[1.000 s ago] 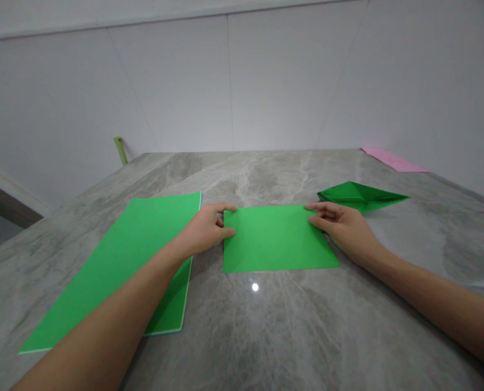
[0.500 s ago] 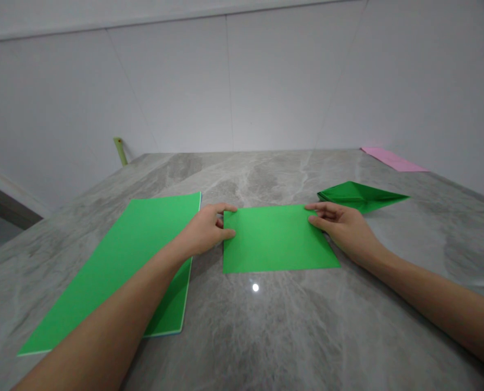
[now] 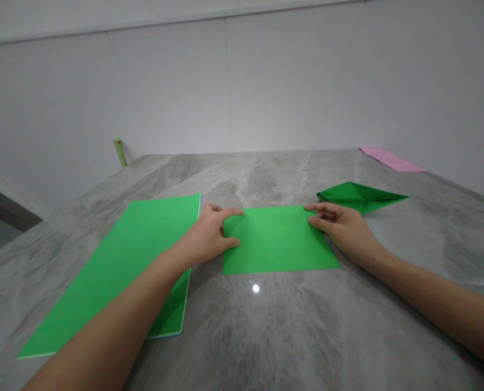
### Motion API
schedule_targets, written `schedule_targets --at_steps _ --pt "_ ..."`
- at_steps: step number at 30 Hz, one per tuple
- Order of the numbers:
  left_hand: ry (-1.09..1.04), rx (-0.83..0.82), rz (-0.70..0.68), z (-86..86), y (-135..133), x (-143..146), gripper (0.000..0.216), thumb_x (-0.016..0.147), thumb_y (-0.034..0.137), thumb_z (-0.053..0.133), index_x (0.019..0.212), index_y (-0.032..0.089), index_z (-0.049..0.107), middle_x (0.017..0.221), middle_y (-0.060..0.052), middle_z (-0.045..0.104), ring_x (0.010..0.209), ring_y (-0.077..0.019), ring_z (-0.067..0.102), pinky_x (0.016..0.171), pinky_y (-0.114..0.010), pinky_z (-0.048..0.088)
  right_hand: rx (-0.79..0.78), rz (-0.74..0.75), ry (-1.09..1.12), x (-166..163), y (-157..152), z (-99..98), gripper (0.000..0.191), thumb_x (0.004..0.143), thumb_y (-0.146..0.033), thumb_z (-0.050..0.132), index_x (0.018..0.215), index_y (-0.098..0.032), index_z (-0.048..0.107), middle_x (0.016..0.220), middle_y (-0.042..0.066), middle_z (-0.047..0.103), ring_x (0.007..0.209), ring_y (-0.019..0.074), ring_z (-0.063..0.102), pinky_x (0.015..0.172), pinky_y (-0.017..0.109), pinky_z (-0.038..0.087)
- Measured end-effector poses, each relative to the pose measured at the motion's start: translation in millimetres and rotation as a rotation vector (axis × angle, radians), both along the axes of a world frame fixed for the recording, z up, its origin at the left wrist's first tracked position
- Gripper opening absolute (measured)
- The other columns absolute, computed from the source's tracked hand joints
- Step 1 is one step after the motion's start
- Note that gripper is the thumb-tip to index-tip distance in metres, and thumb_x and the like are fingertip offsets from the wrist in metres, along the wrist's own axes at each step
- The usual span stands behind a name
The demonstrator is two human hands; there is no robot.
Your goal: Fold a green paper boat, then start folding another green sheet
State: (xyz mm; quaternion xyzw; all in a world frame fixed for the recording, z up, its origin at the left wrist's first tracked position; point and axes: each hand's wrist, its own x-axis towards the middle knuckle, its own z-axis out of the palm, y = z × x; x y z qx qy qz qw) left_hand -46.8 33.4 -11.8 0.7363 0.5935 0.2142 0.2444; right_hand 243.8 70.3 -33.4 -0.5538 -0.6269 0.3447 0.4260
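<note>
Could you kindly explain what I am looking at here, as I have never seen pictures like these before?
These pictures come from one camera worn on a person's head, looking forward and down, so the person's bare arms enter from below. No machine appears. The left hand and right hand rest at opposite edges of a green paper sheet, which neither hand appears to lift. The grey marble-patterned counter also holds a larger green sheet, a folded dark green paper and, farther back, a pink sheet.
</note>
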Motion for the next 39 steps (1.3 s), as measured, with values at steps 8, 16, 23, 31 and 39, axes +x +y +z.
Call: schedule_targets --at_steps 8,16,23,31,39 --pt "0.215 0.336 -0.148 -3.1 -3.4 2.3 0.052 0.071 0.043 0.08 0.121 0.038 0.067 0.152 -0.007 0.016 0.136 -0.0423 0.025 0.11 -0.061 0.026 0.007 0.0 0.018 1.2 0.9 -2.8 0.03 0.067 -0.033 0.069 0.094 -0.018 0.071 0.065 -0.001 0.055 0.06 0.0148 0.051 0.055 0.028 0.039" --pt "0.247 0.383 -0.292 -6.8 1.2 1.4 0.057 0.076 0.052 0.072 0.13 0.037 0.061 0.16 -0.007 0.01 0.144 -0.0427 0.012 0.113 -0.062 0.019 -0.01 -0.01 -0.016 -1.4 -1.2 1.4 0.028 0.068 -0.031 0.067 0.093 -0.018 0.07 0.066 -0.001 0.053 0.061 0.0154 0.05 0.057 0.029 0.038" --pt "0.249 0.354 -0.302 -14.5 3.1 1.9 0.064 0.075 0.054 0.072 0.135 0.037 0.055 0.162 -0.007 0.005 0.145 -0.0441 0.007 0.113 -0.064 0.019 -0.008 0.007 -0.02 1.3 1.8 -3.0 0.034 0.068 -0.033 0.067 0.097 -0.016 0.07 0.066 -0.001 0.052 0.062 0.0152 0.049 0.058 0.029 0.036" --pt "0.245 0.297 -0.3 -15.2 1.6 5.3 0.066 0.078 0.056 0.069 0.139 0.035 0.051 0.163 -0.008 0.003 0.146 -0.0451 0.005 0.114 -0.061 0.018 -0.015 0.014 -0.025 0.8 1.3 -1.1 0.038 0.067 -0.036 0.067 0.098 -0.015 0.07 0.066 -0.001 0.051 0.06 0.015 0.047 0.058 0.029 0.035" --pt "0.241 0.263 -0.284 -16.1 0.8 7.5 0.065 0.08 0.054 0.068 0.14 0.034 0.051 0.162 -0.01 0.006 0.146 -0.0451 0.005 0.114 -0.061 0.019 -0.011 0.015 -0.022 1.1 3.2 -2.3 0.036 0.067 -0.034 0.067 0.097 -0.016 0.07 0.067 -0.001 0.051 0.061 0.015 0.048 0.058 0.029 0.035"
